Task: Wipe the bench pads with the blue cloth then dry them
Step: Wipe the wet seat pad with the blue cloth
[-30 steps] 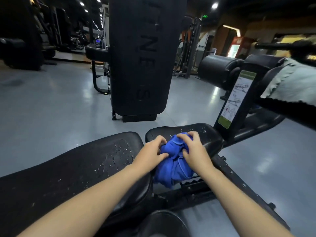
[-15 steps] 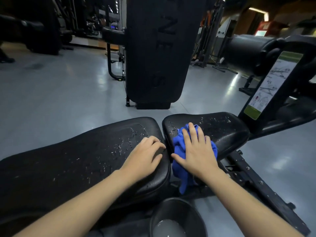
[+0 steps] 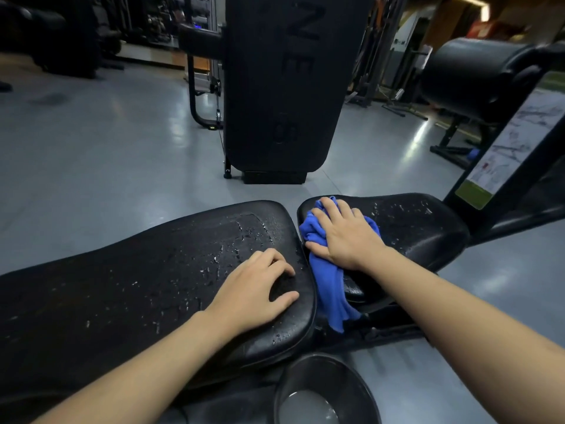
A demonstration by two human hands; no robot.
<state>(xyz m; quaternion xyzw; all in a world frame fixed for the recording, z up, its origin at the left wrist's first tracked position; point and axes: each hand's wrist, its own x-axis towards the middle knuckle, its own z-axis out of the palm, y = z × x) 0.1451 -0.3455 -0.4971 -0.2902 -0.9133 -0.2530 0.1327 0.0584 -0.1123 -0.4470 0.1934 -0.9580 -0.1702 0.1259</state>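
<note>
Fingers (image 3: 331,214) of the right hand (image 3: 345,237) lie nearly straight, pressing the crumpled blue cloth (image 3: 328,276) onto the small black seat pad (image 3: 419,228); its tail hangs into the gap beside the long black wet back pad (image 3: 122,286). Left hand (image 3: 253,292) rests there, fingers loosely bent, holding nothing. Round black bucket (image 3: 360,390) sits below.

i can read big letters "n e" going down the tall black machine cover (image 3: 281,87); the chart (image 3: 501,148) is too blurry.
</note>
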